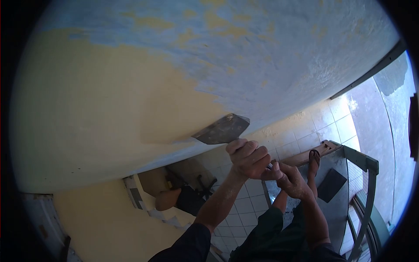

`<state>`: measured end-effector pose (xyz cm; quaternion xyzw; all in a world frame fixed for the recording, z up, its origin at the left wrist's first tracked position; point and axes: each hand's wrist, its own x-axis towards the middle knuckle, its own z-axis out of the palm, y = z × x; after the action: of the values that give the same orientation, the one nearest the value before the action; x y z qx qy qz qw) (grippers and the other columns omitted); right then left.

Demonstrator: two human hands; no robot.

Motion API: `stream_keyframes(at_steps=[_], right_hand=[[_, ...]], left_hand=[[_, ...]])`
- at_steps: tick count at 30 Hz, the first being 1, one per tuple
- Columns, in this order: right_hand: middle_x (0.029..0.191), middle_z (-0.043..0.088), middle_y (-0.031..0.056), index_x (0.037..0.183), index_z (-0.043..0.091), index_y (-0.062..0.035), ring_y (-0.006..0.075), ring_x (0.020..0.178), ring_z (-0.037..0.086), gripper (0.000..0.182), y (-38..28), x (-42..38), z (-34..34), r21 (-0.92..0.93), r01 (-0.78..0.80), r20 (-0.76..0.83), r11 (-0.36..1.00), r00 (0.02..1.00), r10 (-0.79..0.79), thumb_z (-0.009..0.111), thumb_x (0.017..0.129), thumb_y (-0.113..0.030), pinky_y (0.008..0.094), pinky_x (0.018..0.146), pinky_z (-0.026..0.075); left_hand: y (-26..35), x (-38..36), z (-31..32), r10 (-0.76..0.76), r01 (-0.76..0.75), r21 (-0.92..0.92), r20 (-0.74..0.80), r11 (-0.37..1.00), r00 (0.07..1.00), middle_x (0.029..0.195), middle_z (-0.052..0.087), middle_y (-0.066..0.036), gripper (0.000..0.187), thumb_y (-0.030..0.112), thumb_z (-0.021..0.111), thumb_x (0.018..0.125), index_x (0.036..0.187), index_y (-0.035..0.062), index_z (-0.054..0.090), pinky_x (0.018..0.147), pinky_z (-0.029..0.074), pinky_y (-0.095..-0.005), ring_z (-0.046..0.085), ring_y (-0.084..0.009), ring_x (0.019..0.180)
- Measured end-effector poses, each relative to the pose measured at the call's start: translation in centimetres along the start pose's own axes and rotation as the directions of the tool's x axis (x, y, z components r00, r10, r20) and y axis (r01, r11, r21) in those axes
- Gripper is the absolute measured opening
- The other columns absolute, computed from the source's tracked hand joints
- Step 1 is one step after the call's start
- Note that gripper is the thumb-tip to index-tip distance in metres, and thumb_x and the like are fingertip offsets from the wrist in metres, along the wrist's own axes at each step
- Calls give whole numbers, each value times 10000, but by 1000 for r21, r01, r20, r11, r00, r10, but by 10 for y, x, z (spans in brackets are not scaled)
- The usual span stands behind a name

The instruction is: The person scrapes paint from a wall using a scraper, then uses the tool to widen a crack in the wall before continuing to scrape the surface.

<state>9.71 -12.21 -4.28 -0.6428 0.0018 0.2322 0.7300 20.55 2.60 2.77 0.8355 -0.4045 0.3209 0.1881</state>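
Note:
A wide, flat scraper (pixel 224 129) with a dirty, dark metal blade lies against or very near the wall (pixel 109 96), at the edge between bare yellow paint and a bluish-grey coat. My left hand (pixel 249 160) is closed around its handle just behind the blade. Farther back, my right hand (pixel 293 180) is closed at the handle's end, close against the left. Between the hands a short shiny bit of the handle shows; fingers hide the rest. Dust marks both hands.
Below me, a sandalled foot (pixel 313 158) stands on a raised platform with a wooden edge (pixel 301 158) and green metal rails (pixel 371 187). A dark flat piece (pixel 332 185) lies on it. Another person (pixel 168 199) is lower left. Debris dots the tiled floor (pixel 305 126).

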Motion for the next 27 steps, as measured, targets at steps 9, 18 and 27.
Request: stream_keyframes(at_steps=[9,18,27], right_hand=[[604,520,90,1006,584,17,194,575,522,448,-4,2,-1,11,41,-1,999,999,-41,476,949,-414,333,584,435],[577,496,74,1020,579,21,160,549,503,459,-17,4,0,66,50,27,997,998,-52,482,944,-421,318,563,430],[562,484,51,968,577,9,144,536,480,441,-16,1,1,69,55,13,996,998,-56,484,940,-422,294,557,420]], left_hand=[[-2,2,-2,13,-13,21,3,1000,1000,499,425,57,302,341,470,697,469,175,360,769,300,-322,464,-97,549],[-2,7,-8,7,-8,40,33,999,999,496,419,62,300,337,467,696,468,174,359,736,294,-321,465,-97,550],[-2,10,-10,17,-19,35,54,999,998,481,406,61,304,329,461,710,467,177,361,742,295,-318,469,-89,559]])
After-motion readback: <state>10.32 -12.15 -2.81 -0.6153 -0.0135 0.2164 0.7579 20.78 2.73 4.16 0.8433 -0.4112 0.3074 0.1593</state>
